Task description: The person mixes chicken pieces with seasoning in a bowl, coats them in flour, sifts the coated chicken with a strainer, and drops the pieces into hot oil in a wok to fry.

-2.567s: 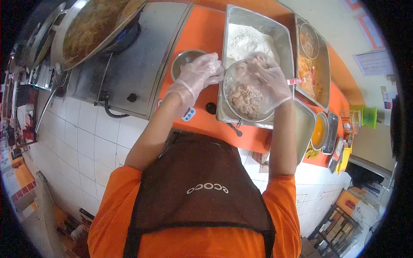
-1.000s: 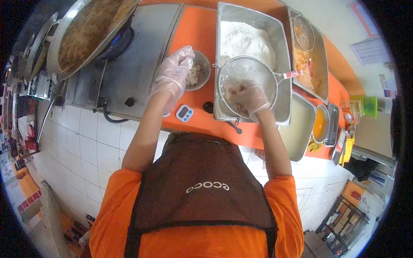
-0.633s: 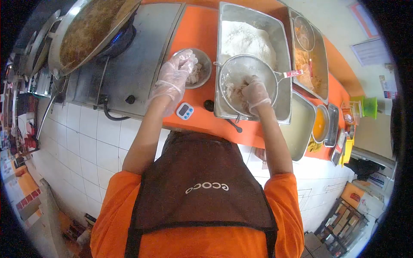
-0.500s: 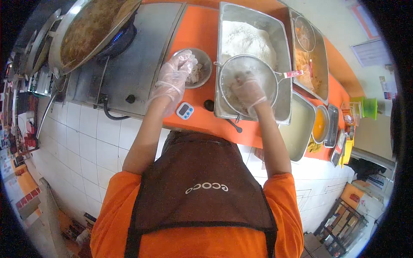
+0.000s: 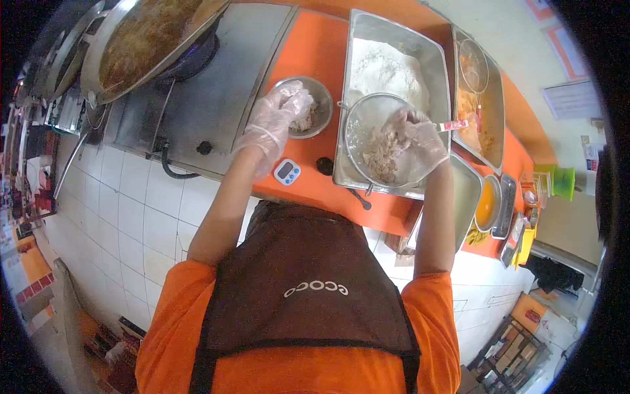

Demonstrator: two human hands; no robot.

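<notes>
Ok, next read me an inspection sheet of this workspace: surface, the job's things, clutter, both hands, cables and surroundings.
Surface: orange counter, bare in strips around the trays.
Job's things: strainer with brownish pieces, over the near end of a metal tray of white powder; metal bowl with more pieces, left of it.
Clutter: timer and small dark round object, nearer the front edge than the bowl.
Left hand: gloved, at the bowl's left side; grip unclear.
Right hand: gloved, over the strainer; grip unclear.
Cables: black hose or cable curving at the stove's front.
Surroundings: large pan with brown contents, left; second tray with orange contents, right.
</notes>
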